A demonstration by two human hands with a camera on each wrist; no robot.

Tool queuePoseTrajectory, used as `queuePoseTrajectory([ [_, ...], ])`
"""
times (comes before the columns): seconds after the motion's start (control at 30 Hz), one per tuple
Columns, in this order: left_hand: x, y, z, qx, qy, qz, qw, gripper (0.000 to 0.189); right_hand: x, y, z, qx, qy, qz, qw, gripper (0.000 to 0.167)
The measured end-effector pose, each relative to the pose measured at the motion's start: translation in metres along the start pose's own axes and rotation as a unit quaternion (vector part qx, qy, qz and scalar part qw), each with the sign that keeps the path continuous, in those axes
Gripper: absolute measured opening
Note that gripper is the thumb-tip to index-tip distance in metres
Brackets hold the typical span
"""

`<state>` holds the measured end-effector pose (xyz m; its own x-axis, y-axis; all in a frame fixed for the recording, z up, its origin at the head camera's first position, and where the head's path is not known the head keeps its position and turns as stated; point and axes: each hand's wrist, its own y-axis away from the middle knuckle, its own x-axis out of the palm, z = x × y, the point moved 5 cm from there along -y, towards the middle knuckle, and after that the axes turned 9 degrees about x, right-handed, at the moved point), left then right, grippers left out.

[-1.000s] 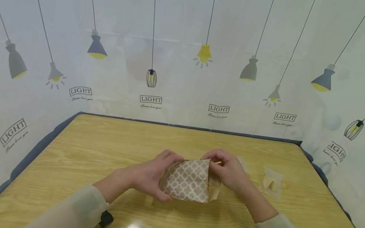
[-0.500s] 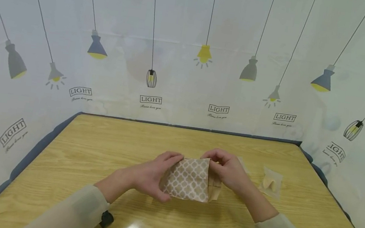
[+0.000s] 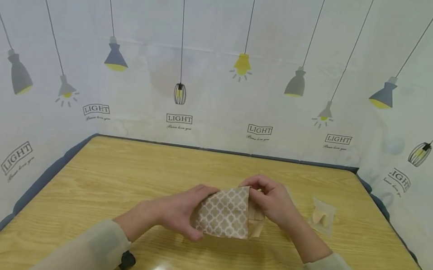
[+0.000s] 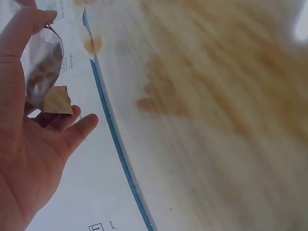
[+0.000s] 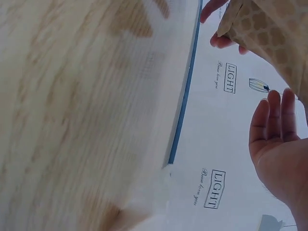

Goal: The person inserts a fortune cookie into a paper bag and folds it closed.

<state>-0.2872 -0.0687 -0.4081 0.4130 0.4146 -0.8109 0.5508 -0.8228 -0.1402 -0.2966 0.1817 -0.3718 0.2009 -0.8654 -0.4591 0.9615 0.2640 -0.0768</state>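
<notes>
A small brown paper bag (image 3: pixel 224 213) with a white lattice print lies sideways between both hands, above the table. My left hand (image 3: pixel 178 210) grips its left end, fingers over the top edge and thumb along the bottom. At the upper right corner, my right hand (image 3: pixel 273 202) pinches the bag near its mouth, where plain brown paper (image 3: pixel 256 220) shows. In the left wrist view, the bag (image 4: pixel 45 67) rises beyond the left hand (image 4: pixel 36 159), with a tan flap (image 4: pixel 57 101) at its lower edge. The right wrist view shows the bag (image 5: pixel 264 36) above the right hand (image 5: pixel 279 159). The bag's inside is hidden.
To the right on the wooden table (image 3: pixel 122 163) lies a clear packet (image 3: pixel 322 216) with a folded tan piece inside. Another clear wrapper (image 3: pixel 290 195) is partly hidden behind the right hand. A lamp-printed curtain (image 3: pixel 213 98) stands around the table's back and sides.
The left hand has shifted slightly right and down with its end of the bag. More plain brown paper shows at the right end. The packet at the right has stayed put.
</notes>
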Motion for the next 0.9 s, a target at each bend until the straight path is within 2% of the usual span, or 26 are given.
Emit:
queuePoseTrajectory([
  [0.13,0.000,0.001,0.000,-0.012,0.009,-0.010,0.9998,0.120,-0.002,0.000,0.003,-0.005,0.019,-0.002,0.9998,0.017],
  [0.3,-0.007,0.002,0.006,-0.040,0.001,-0.054,0.9977,0.123,-0.009,0.004,0.005,-0.001,0.011,-0.025,0.9996,0.032],
  [0.43,-0.014,0.005,0.014,-0.064,-0.007,-0.084,0.9944,0.124,-0.014,0.010,0.004,-0.005,-0.006,-0.028,0.9996,0.025],
  [0.57,-0.018,0.007,0.017,-0.074,-0.007,-0.091,0.9931,0.122,-0.011,0.013,0.002,-0.007,0.016,-0.013,0.9998,0.020],
  [0.67,-0.018,0.005,0.015,-0.072,-0.011,-0.093,0.9929,0.122,-0.005,0.013,-0.002,0.013,0.030,-0.005,0.9994,0.023],
  [0.77,-0.016,0.003,0.014,-0.068,-0.017,-0.095,0.9930,0.121,0.001,0.013,-0.002,0.028,0.025,0.000,0.9993,0.021],
  [0.9,-0.013,0.000,0.013,-0.069,-0.022,-0.092,0.9932,0.123,0.006,0.013,0.001,0.018,0.023,-0.006,0.9996,0.014],
])
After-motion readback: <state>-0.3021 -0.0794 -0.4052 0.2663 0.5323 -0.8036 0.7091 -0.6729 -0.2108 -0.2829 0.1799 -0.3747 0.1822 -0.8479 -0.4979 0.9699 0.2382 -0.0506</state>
